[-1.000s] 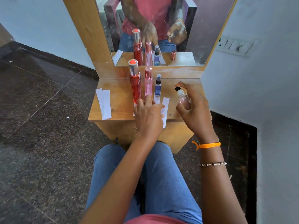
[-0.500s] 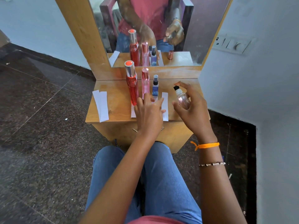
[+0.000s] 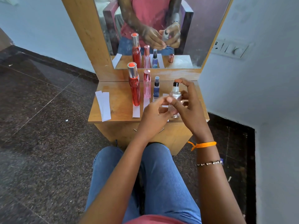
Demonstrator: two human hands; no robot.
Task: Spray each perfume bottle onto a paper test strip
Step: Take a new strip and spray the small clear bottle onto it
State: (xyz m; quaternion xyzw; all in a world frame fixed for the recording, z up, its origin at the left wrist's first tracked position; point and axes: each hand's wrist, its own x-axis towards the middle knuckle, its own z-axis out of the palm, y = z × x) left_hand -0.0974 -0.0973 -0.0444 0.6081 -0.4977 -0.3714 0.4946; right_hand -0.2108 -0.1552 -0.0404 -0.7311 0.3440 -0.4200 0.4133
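Gripping the clear bottle (image 3: 175,97) upright over the tabletop (image 3: 119,110) front edge, the right hand (image 3: 189,109) wraps its body, index finger atop the black nozzle. Left hand (image 3: 155,115) sits just left of it, fingertips pinched together, seemingly on a paper strip (image 3: 165,98), though that is mostly hidden. Bottle's long axis is vertical; the strip lies leftward of the nozzle. Red bottle (image 3: 134,88), pink bottle (image 3: 146,86) and blue bottle (image 3: 156,88) stand behind.
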